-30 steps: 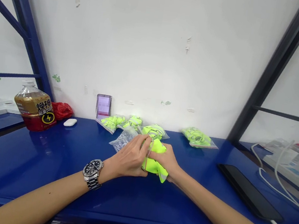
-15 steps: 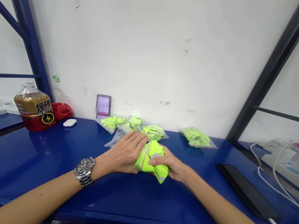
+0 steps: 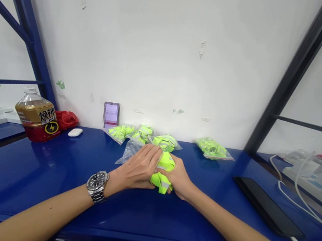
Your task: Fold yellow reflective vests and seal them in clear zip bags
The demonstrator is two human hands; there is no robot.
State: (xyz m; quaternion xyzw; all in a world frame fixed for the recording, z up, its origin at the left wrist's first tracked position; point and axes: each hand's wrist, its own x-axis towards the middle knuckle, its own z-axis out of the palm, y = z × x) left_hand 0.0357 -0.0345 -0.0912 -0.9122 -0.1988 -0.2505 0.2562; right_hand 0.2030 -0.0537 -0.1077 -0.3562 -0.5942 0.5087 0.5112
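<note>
In the middle of the blue shelf, both hands meet around a folded bundle of neon-yellow reflective fabric [image 3: 162, 181] with grey shiny stripes. My left hand [image 3: 143, 164], with a metal watch at its wrist, is closed around a clear plastic bag [image 3: 128, 152], whose loose end sticks out to the left. My right hand [image 3: 179, 179] grips the fabric from the right, its thumb pressed into the folds. Part of the fabric bulges out between the hands; how much lies inside the bag is hidden by the left hand.
Several bagged yellow bundles, one a bag at the right [image 3: 211, 148], lie along the wall. A phone [image 3: 111, 115] leans there. Left are a drink bottle [image 3: 38, 115], a red plastic bag [image 3: 66, 120] and a white case [image 3: 75, 132]. A black phone [image 3: 268, 207] with a cable lies right.
My left hand has shifted slightly right. My right hand has moved a little left, its thumb pushing deeper into the fabric, and less of the bundle shows between the hands.
</note>
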